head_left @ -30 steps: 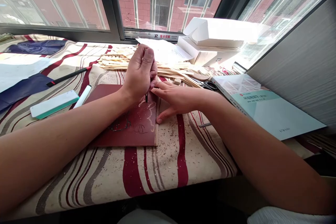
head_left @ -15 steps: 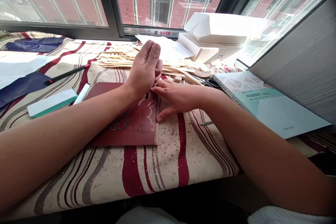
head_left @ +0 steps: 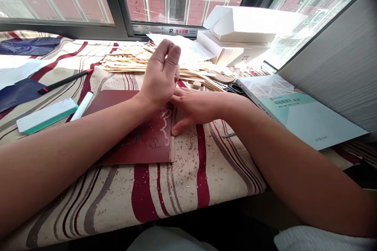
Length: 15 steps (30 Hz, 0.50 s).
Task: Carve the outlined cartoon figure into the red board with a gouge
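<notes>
My left hand (head_left: pixel 161 72) is closed in a fist, thumb up, over the far right part of a dark red board (head_left: pixel 110 155). It grips a carving tool, of which only a bit of the handle end (head_left: pixel 171 47) peeks out by the thumb; the tip is hidden. Pale carved wavy lines (head_left: pixel 165 127) and dark drawn outlines (head_left: pixel 154 142) mark the board. My right hand (head_left: pixel 196 106) lies with fingers stretched out at the board's right edge, its thumb against that edge and its fingertips close under my left hand. Small shavings are scattered on the striped cloth (head_left: pixel 188 188).
Left of the board lie a white marker (head_left: pixel 82 106), a white-and-green box (head_left: pixel 47 115) and a black pen (head_left: pixel 66 81). Thin wooden strips (head_left: pixel 126 64), a small block (head_left: pixel 196 85), scissors (head_left: pixel 236 88) and a white carton (head_left: pixel 232 53) are behind. A book (head_left: pixel 309 111) rests at right.
The view has shifted slightly, moving the scene left and up. My left fist has tilted a little, and the dark tool tip that showed beneath it is now hidden. My right hand stays by the edge.
</notes>
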Motion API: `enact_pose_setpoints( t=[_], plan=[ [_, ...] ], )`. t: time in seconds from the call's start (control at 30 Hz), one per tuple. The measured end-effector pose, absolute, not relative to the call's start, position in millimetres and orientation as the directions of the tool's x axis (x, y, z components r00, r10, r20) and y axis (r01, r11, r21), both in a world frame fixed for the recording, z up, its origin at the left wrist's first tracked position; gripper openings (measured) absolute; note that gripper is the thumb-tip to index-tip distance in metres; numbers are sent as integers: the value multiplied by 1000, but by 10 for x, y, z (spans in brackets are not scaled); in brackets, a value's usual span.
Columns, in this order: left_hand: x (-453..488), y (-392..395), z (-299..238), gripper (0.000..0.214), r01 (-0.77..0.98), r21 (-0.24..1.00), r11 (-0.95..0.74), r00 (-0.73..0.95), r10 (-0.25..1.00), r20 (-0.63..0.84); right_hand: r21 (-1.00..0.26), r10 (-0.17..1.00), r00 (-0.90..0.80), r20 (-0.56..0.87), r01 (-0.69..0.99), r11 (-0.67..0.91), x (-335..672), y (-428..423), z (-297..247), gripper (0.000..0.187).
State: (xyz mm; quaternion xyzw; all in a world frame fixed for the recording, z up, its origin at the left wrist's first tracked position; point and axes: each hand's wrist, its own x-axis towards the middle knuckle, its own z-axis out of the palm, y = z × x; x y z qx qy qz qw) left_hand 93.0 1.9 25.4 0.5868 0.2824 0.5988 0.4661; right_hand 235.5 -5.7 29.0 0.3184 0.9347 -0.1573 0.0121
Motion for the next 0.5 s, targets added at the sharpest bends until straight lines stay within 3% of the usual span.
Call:
enact_pose_setpoints(
  t=[0.13, 0.23, 0.5],
  plan=[
    [950, 89, 205, 34, -166, 892, -421, -33, 906, 422, -284, 586, -798, -140, 599, 749, 2350, -66, 300, 94],
    [951, 137, 189, 34, -127, 884, -451, -58, 893, 447, -279, 600, -784, -157, 618, 735, 2333, -80, 328, 90],
    [936, 127, 200, 42, -211, 914, -345, 148, 913, 379, -273, 602, -780, -172, 625, 731, 2328, -60, 311, 93]
  ],
)
